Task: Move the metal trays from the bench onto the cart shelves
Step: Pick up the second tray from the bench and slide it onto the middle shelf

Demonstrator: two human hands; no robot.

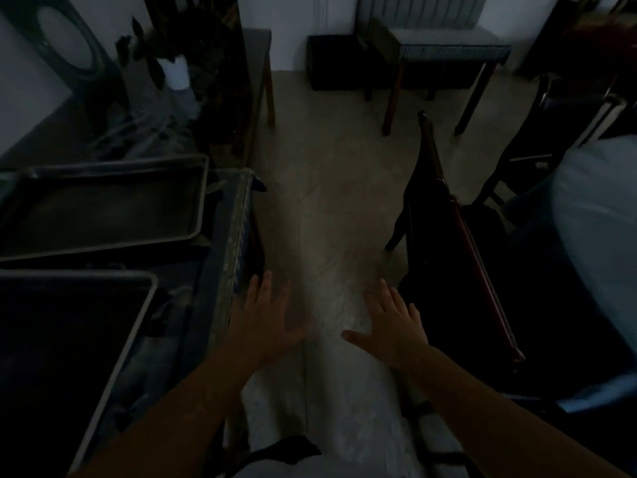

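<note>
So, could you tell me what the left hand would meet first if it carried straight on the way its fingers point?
Probably nothing soon: the left hand, open and flat, points forward over the pale stone floor, just right of the grey bench edge. The way looks free toward the wooden leg far ahead, though depth is unclear.

Two grey metal trays are seen on the bench (225, 270): the far tray (103, 208) with a dull grey floor, the near tray (69, 339) almost black inside. A speckled grey-and-blue pattern is shown along the bench's right edge. The floor (327, 201) is rendered pale beige-grey. A dark red rail (482, 270) is visible.
</note>
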